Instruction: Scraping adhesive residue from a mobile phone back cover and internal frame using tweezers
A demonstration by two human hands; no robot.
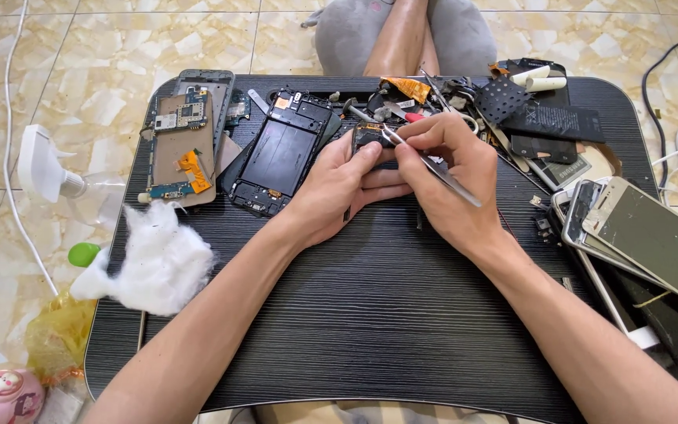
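Tweezers (433, 166) pinched in right hand (453, 177), tips on small dark phone part (370, 135) that left hand (339, 184) grips by its edges above the black lap table (370, 314). Part likely light, stiff, fragile; edge hold suits.

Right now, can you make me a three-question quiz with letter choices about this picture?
1. Where does the white cotton wad lie?
A. on the left side of the table
B. on the stacked phones
C. on the floor

2. What colour is the table?
A. white
B. black
C. red

3. What does the right hand hold?
A. nothing
B. a spray bottle
C. metal tweezers

Answers: 1 A, it rests on the left part of the tabletop. 2 B, the grained top is black. 3 C, the grip pinches the tweezers, their tips at the small dark part that the left hand holds.
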